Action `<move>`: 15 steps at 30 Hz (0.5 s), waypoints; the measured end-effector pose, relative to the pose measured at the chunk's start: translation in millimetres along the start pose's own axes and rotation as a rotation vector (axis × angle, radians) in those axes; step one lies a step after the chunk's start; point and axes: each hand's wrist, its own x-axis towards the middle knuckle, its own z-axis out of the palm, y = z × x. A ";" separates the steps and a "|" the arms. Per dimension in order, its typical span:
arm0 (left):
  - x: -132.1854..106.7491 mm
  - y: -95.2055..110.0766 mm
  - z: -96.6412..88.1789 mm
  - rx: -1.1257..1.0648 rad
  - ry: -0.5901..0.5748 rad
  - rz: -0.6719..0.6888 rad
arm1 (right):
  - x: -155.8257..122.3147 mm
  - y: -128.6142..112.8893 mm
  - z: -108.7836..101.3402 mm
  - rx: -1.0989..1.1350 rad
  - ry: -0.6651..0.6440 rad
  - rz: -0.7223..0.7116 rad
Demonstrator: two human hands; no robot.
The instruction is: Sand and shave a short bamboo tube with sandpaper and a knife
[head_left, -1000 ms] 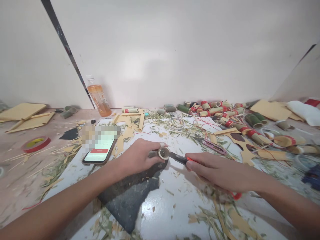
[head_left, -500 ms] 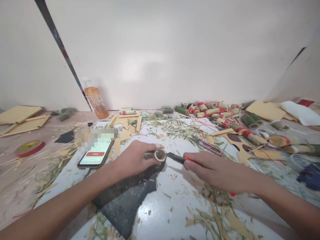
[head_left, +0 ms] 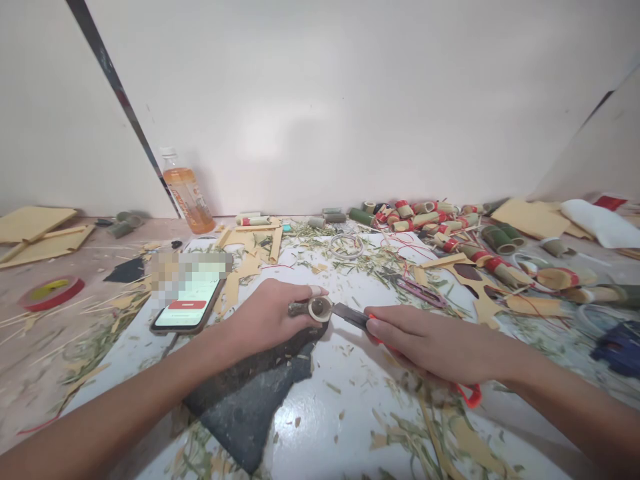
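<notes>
Mid-frame, we find the left hand (head_left: pixel 273 312) clamped on a bamboo tube (head_left: pixel 320 309); the right hand (head_left: pixel 430 341) grips a knife (head_left: pixel 353 317), newly tilted beside it.

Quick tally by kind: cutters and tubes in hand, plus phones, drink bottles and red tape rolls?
Cutter in right hand: 1
Tube in left hand: 1
Phone: 1
Drink bottle: 1
Red tape roll: 1
Total: 5

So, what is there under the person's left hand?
A dark sheet shows beneath the left hand, on a white surface; the part which the hand covers cannot be seen.
</notes>
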 end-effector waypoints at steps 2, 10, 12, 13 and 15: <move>-0.5 -1.0 1.5 -0.002 0.014 0.022 | 0.5 -0.9 1.5 -0.014 0.008 0.010; -1.2 -0.8 3.3 -0.028 0.064 0.033 | 4.3 0.2 6.1 0.184 -0.118 0.081; -0.8 -1.0 3.3 -0.038 0.074 0.012 | 4.5 0.0 6.5 0.223 -0.139 0.091; -0.6 -0.9 3.1 -0.043 0.073 0.004 | 4.5 -0.2 6.8 0.181 -0.093 0.062; -0.1 -0.1 2.7 -0.054 0.067 -0.003 | 4.6 -0.4 7.3 0.029 0.037 -0.022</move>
